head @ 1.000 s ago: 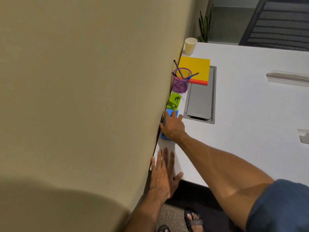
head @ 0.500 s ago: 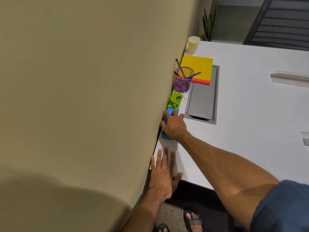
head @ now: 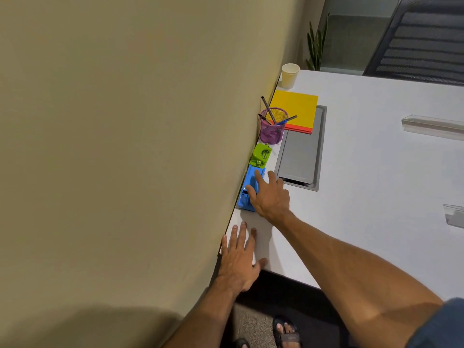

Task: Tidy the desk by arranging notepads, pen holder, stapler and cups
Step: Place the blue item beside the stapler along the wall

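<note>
Right hand [head: 270, 194] spread over blue stapler [head: 248, 189]; left hand [head: 239, 259] flat, open on desk [head: 376, 197].

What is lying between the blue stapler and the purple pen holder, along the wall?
In the head view, one small green stapler-like tool lies between the blue stapler and the purple pen holder, close against the wall.
</note>
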Available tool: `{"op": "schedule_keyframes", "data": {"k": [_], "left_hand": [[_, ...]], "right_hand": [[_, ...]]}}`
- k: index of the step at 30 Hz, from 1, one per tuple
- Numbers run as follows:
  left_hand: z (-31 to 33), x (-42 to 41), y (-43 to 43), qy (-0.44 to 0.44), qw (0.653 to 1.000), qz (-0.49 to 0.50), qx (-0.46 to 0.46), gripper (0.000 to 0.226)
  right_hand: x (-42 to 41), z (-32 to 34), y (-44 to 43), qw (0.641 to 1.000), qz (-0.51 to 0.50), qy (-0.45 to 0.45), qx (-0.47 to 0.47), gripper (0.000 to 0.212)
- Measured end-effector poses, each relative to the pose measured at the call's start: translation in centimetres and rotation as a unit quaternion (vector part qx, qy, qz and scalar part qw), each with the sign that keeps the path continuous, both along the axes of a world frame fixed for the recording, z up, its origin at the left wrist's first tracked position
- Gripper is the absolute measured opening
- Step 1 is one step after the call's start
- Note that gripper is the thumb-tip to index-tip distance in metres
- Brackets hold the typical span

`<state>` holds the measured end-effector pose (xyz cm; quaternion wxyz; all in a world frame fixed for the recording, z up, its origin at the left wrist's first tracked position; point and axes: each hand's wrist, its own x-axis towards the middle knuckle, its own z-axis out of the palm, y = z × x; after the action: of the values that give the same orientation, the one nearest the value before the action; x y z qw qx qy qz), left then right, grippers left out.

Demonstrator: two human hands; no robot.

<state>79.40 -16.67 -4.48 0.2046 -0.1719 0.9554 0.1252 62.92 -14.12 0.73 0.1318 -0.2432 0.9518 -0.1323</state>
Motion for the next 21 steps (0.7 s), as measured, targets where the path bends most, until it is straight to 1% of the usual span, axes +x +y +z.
{"op": "schedule_keyframes", "data": {"k": [3,6,11,17,20,21], "left_hand": [[1.1,-0.2,0.3,-0.004,0.999,0.033,0.035,0.079],[3.0,-0.7,0.8,-0.014,0.995,0.077,0.061,0.08],[7.8,-1.3,3.1,-0.006,0.992,0.119,0.05,0.078],[11.0,-1.2,5.9,0.016,0.992,0.12,0.036,0.077],[12.4,-1.4,7.1,0.041,0.992,0.116,0.035,0.078],[12.4,-1.8,6.9,0.047,0.99,0.124,0.04,0.078]], "right_hand": [[0.2,0.5,2.0,1.0,-0.004,0.001,0.008,0.062],[0.5,1.6,4.3,1.0,0.014,0.007,0.02,0.061],[1.4,4.8,8.5,0.998,0.058,0.027,0.028,0.058],[2.3,7.4,12.5,0.994,0.083,0.066,0.029,0.06],[3.4,8.7,14.7,0.995,0.061,0.079,0.02,0.062],[3.5,8.6,14.7,0.996,0.054,0.07,0.017,0.063]]}}
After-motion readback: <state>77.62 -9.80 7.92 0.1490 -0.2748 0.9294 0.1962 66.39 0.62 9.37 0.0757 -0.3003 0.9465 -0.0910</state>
